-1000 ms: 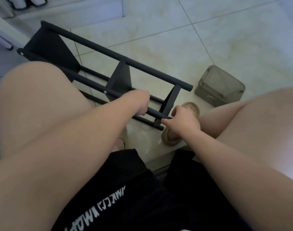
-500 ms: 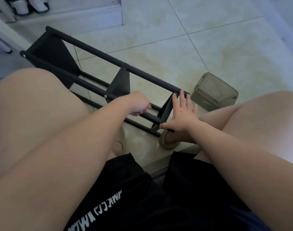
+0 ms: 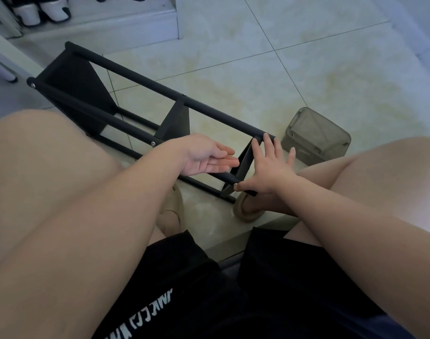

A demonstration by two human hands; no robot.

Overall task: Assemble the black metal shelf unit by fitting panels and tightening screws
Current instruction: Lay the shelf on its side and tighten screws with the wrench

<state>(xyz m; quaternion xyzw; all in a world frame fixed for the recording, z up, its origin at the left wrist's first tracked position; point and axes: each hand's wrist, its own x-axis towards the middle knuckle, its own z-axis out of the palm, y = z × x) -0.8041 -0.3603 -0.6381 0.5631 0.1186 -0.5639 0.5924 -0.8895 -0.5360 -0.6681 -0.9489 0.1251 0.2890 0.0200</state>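
At the near end of the black metal shelf unit (image 3: 148,84), the right hand's fingers (image 3: 268,146) lie spread wide and flat against the end panel (image 3: 243,165). The thumb sits beside a silver screw (image 3: 235,184) in the tip of the near rail (image 3: 126,130), and a short dark piece shows under the right hand (image 3: 270,167); I cannot tell if it is a tool. The left hand (image 3: 204,155) hovers palm up over that rail, its fingers straight and holding nothing. The unit lies on its side on the tiled floor (image 3: 258,57), with three panels seated between rails and screws showing at the joints. It looks largely assembled, so likely only final tightening and standing it upright remain.
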